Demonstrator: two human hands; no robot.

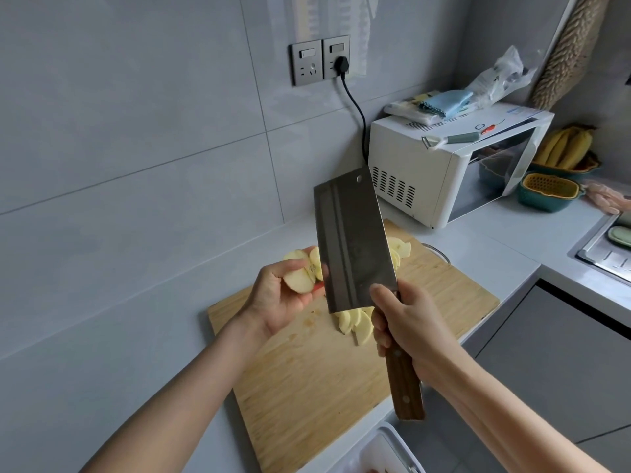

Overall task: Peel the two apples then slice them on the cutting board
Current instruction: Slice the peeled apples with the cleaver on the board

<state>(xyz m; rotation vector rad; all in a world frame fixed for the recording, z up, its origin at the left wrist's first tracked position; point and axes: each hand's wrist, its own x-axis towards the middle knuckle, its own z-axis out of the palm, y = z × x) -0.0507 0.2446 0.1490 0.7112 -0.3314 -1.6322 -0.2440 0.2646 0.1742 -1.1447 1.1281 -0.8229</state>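
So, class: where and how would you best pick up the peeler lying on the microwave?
Grip the peeler by its grey handle, from above: it lies flat on the microwave top, away from the bladed head at its left end.

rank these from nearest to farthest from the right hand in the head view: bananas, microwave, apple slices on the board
1. apple slices: on the cutting board, just left of the right hand.
2. microwave: farther back, to the right.
3. bananas: far right, beyond the microwave.
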